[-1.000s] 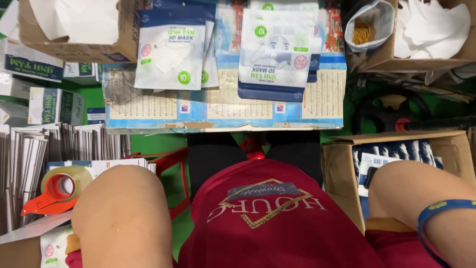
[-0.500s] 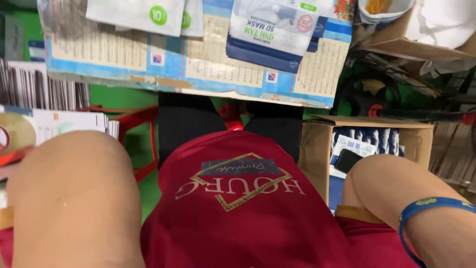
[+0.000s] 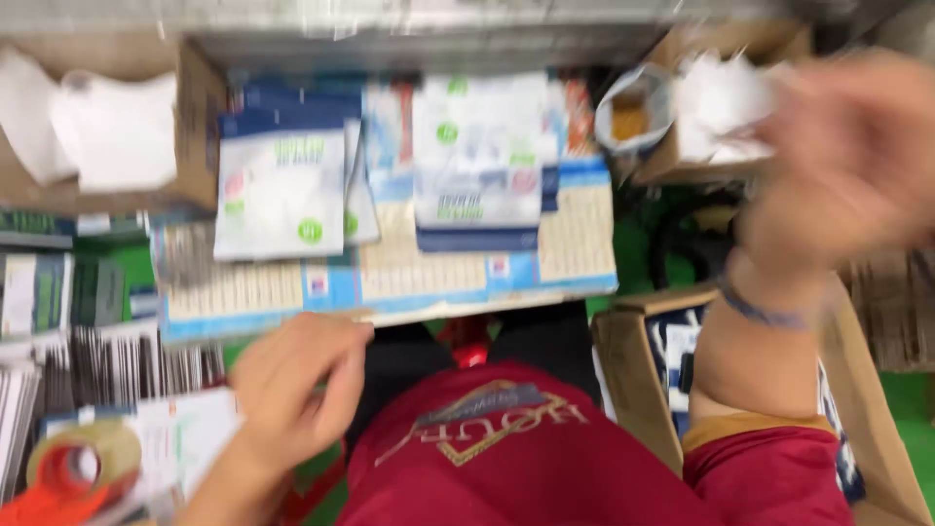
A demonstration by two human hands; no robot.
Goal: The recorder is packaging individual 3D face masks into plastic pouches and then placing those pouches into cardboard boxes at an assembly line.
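Observation:
My left hand [image 3: 292,390] hovers with loosely curled fingers and nothing in it, just before the near edge of a blue-and-cream board [image 3: 390,282]. Two stacks of white-and-blue flat packets lie on that board, one on the left [image 3: 280,195] and one on the right [image 3: 477,166]. Raised at the upper right and heavily blurred, my right hand [image 3: 838,166] has a blue band at the wrist. It is close to an open cardboard box of white folded pieces [image 3: 721,117]. Whether it holds anything is not visible.
Another cardboard box with white pieces [image 3: 97,127] stands at the back left. An orange tape dispenser [image 3: 73,468] and stacks of flat cartons [image 3: 107,360] lie at the lower left. An open box of dark blue packets [image 3: 682,360] sits by my right knee.
Both hands have come up into view from beside my knees. The left reached the board's edge and the right rose toward the back right box. The view tilted up again.

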